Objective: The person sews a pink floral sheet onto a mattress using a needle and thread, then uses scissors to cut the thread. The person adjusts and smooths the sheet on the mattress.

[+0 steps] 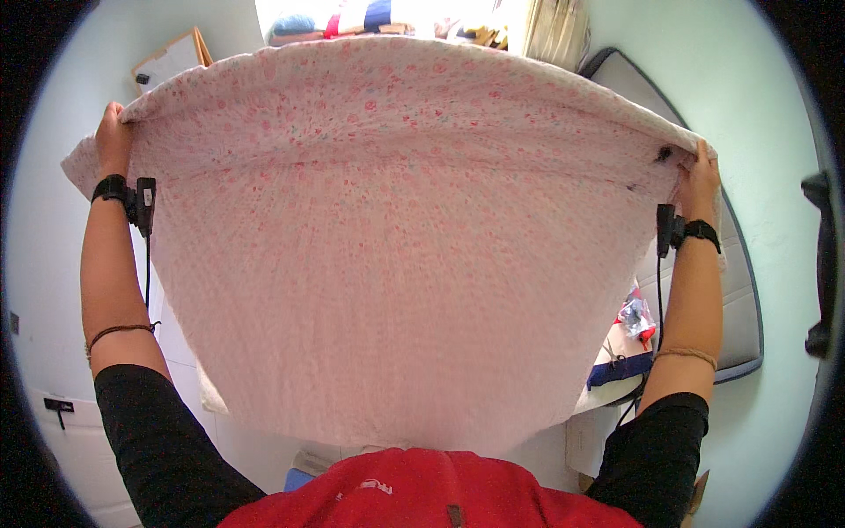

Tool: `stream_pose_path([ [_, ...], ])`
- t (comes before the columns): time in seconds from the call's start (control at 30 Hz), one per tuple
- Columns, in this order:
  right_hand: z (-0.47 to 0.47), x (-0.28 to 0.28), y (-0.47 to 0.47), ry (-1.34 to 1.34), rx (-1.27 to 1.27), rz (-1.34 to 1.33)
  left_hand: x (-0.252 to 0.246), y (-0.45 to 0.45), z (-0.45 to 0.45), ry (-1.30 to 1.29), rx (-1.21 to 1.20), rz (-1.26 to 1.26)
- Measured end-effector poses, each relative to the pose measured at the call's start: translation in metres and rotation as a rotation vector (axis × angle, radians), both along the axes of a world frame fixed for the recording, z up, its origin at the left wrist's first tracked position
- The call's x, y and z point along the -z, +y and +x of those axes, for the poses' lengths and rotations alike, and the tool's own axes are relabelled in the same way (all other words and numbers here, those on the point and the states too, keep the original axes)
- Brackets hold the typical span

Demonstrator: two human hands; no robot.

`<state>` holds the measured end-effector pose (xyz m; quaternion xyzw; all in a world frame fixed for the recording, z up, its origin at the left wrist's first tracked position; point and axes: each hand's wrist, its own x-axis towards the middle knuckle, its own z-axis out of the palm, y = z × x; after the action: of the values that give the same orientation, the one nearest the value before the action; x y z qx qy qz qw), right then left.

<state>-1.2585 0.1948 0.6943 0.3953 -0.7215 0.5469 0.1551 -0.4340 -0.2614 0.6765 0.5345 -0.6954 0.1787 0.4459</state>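
A large pink floral cloth (396,218), perhaps a bed sheet, hangs spread out in front of me. My left hand (115,138) grips its upper edge near the left corner, and a small flap sticks out beyond the hand. At the upper right corner my right hand (700,181) has hold of the same edge. Both arms are raised and stretched wide, so the top edge bows across the view. Dark spots mark the cloth beside my right hand. Its lower end hangs down close to my red top (409,488).
A grey mattress (739,310) leans against the right wall. Packaged items (637,317) and a dark blue fabric edge (617,371) show behind the cloth. Folded textiles (350,20) lie by the window, next to a curtain (558,33). A white door with a black handle (59,405) stands left.
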Motion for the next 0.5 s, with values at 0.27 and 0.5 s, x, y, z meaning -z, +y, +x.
stream_pose_path([
  [0.27, 0.023, 0.153, -0.115, -0.653, -0.3, 0.008, 0.091, -0.078, -0.011, -0.085, -0.105, 0.339],
  [0.5, 0.202, 0.351, 0.183, -0.81, -0.078, 0.657, 0.33, 0.263, 0.128, -0.122, 0.016, 1.178],
])
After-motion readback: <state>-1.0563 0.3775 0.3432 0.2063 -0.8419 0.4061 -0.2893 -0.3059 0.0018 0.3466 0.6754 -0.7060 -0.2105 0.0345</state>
